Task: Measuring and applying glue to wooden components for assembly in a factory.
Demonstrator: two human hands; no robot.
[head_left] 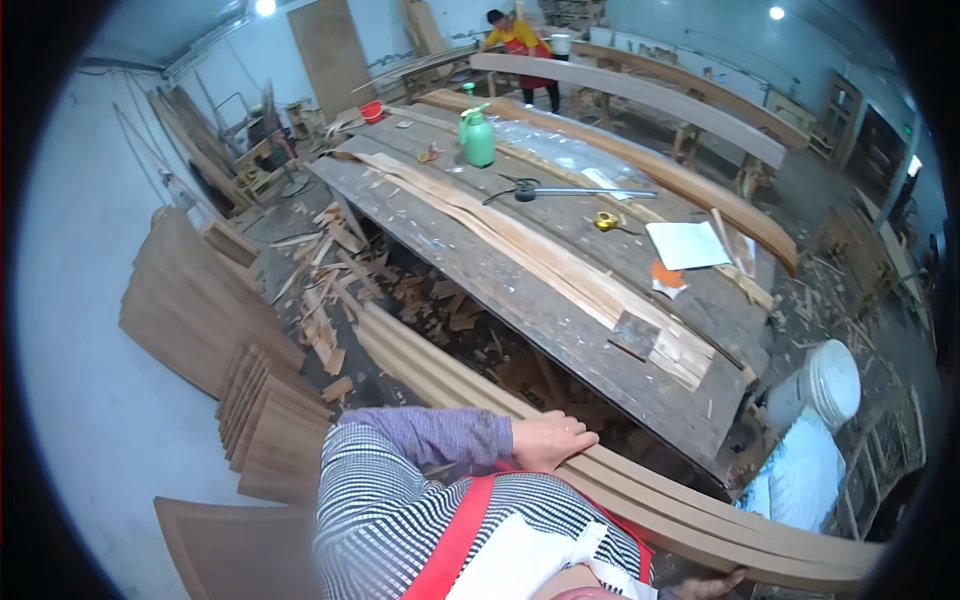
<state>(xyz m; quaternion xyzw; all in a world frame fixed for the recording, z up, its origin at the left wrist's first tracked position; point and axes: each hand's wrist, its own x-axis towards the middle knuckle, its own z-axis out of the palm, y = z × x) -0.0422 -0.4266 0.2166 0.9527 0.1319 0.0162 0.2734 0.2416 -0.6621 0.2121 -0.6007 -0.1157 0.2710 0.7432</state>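
My left hand (550,441) curls its fingers over gathered wooden strips (660,500); my right hand's (708,587) finger closure I cannot tell; setting-down seemingly remains.

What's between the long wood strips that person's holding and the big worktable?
In the head view, wood scraps lie scattered between the wood strips and the worktable.

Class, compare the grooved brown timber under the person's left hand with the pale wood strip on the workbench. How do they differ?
Colour: the grooved timber is an even brown; the pale strip is lighter and streaky.
Contact: the left hand lies on the timber, while the strip lies untouched on the workbench.
Shared: both are long and wooden.
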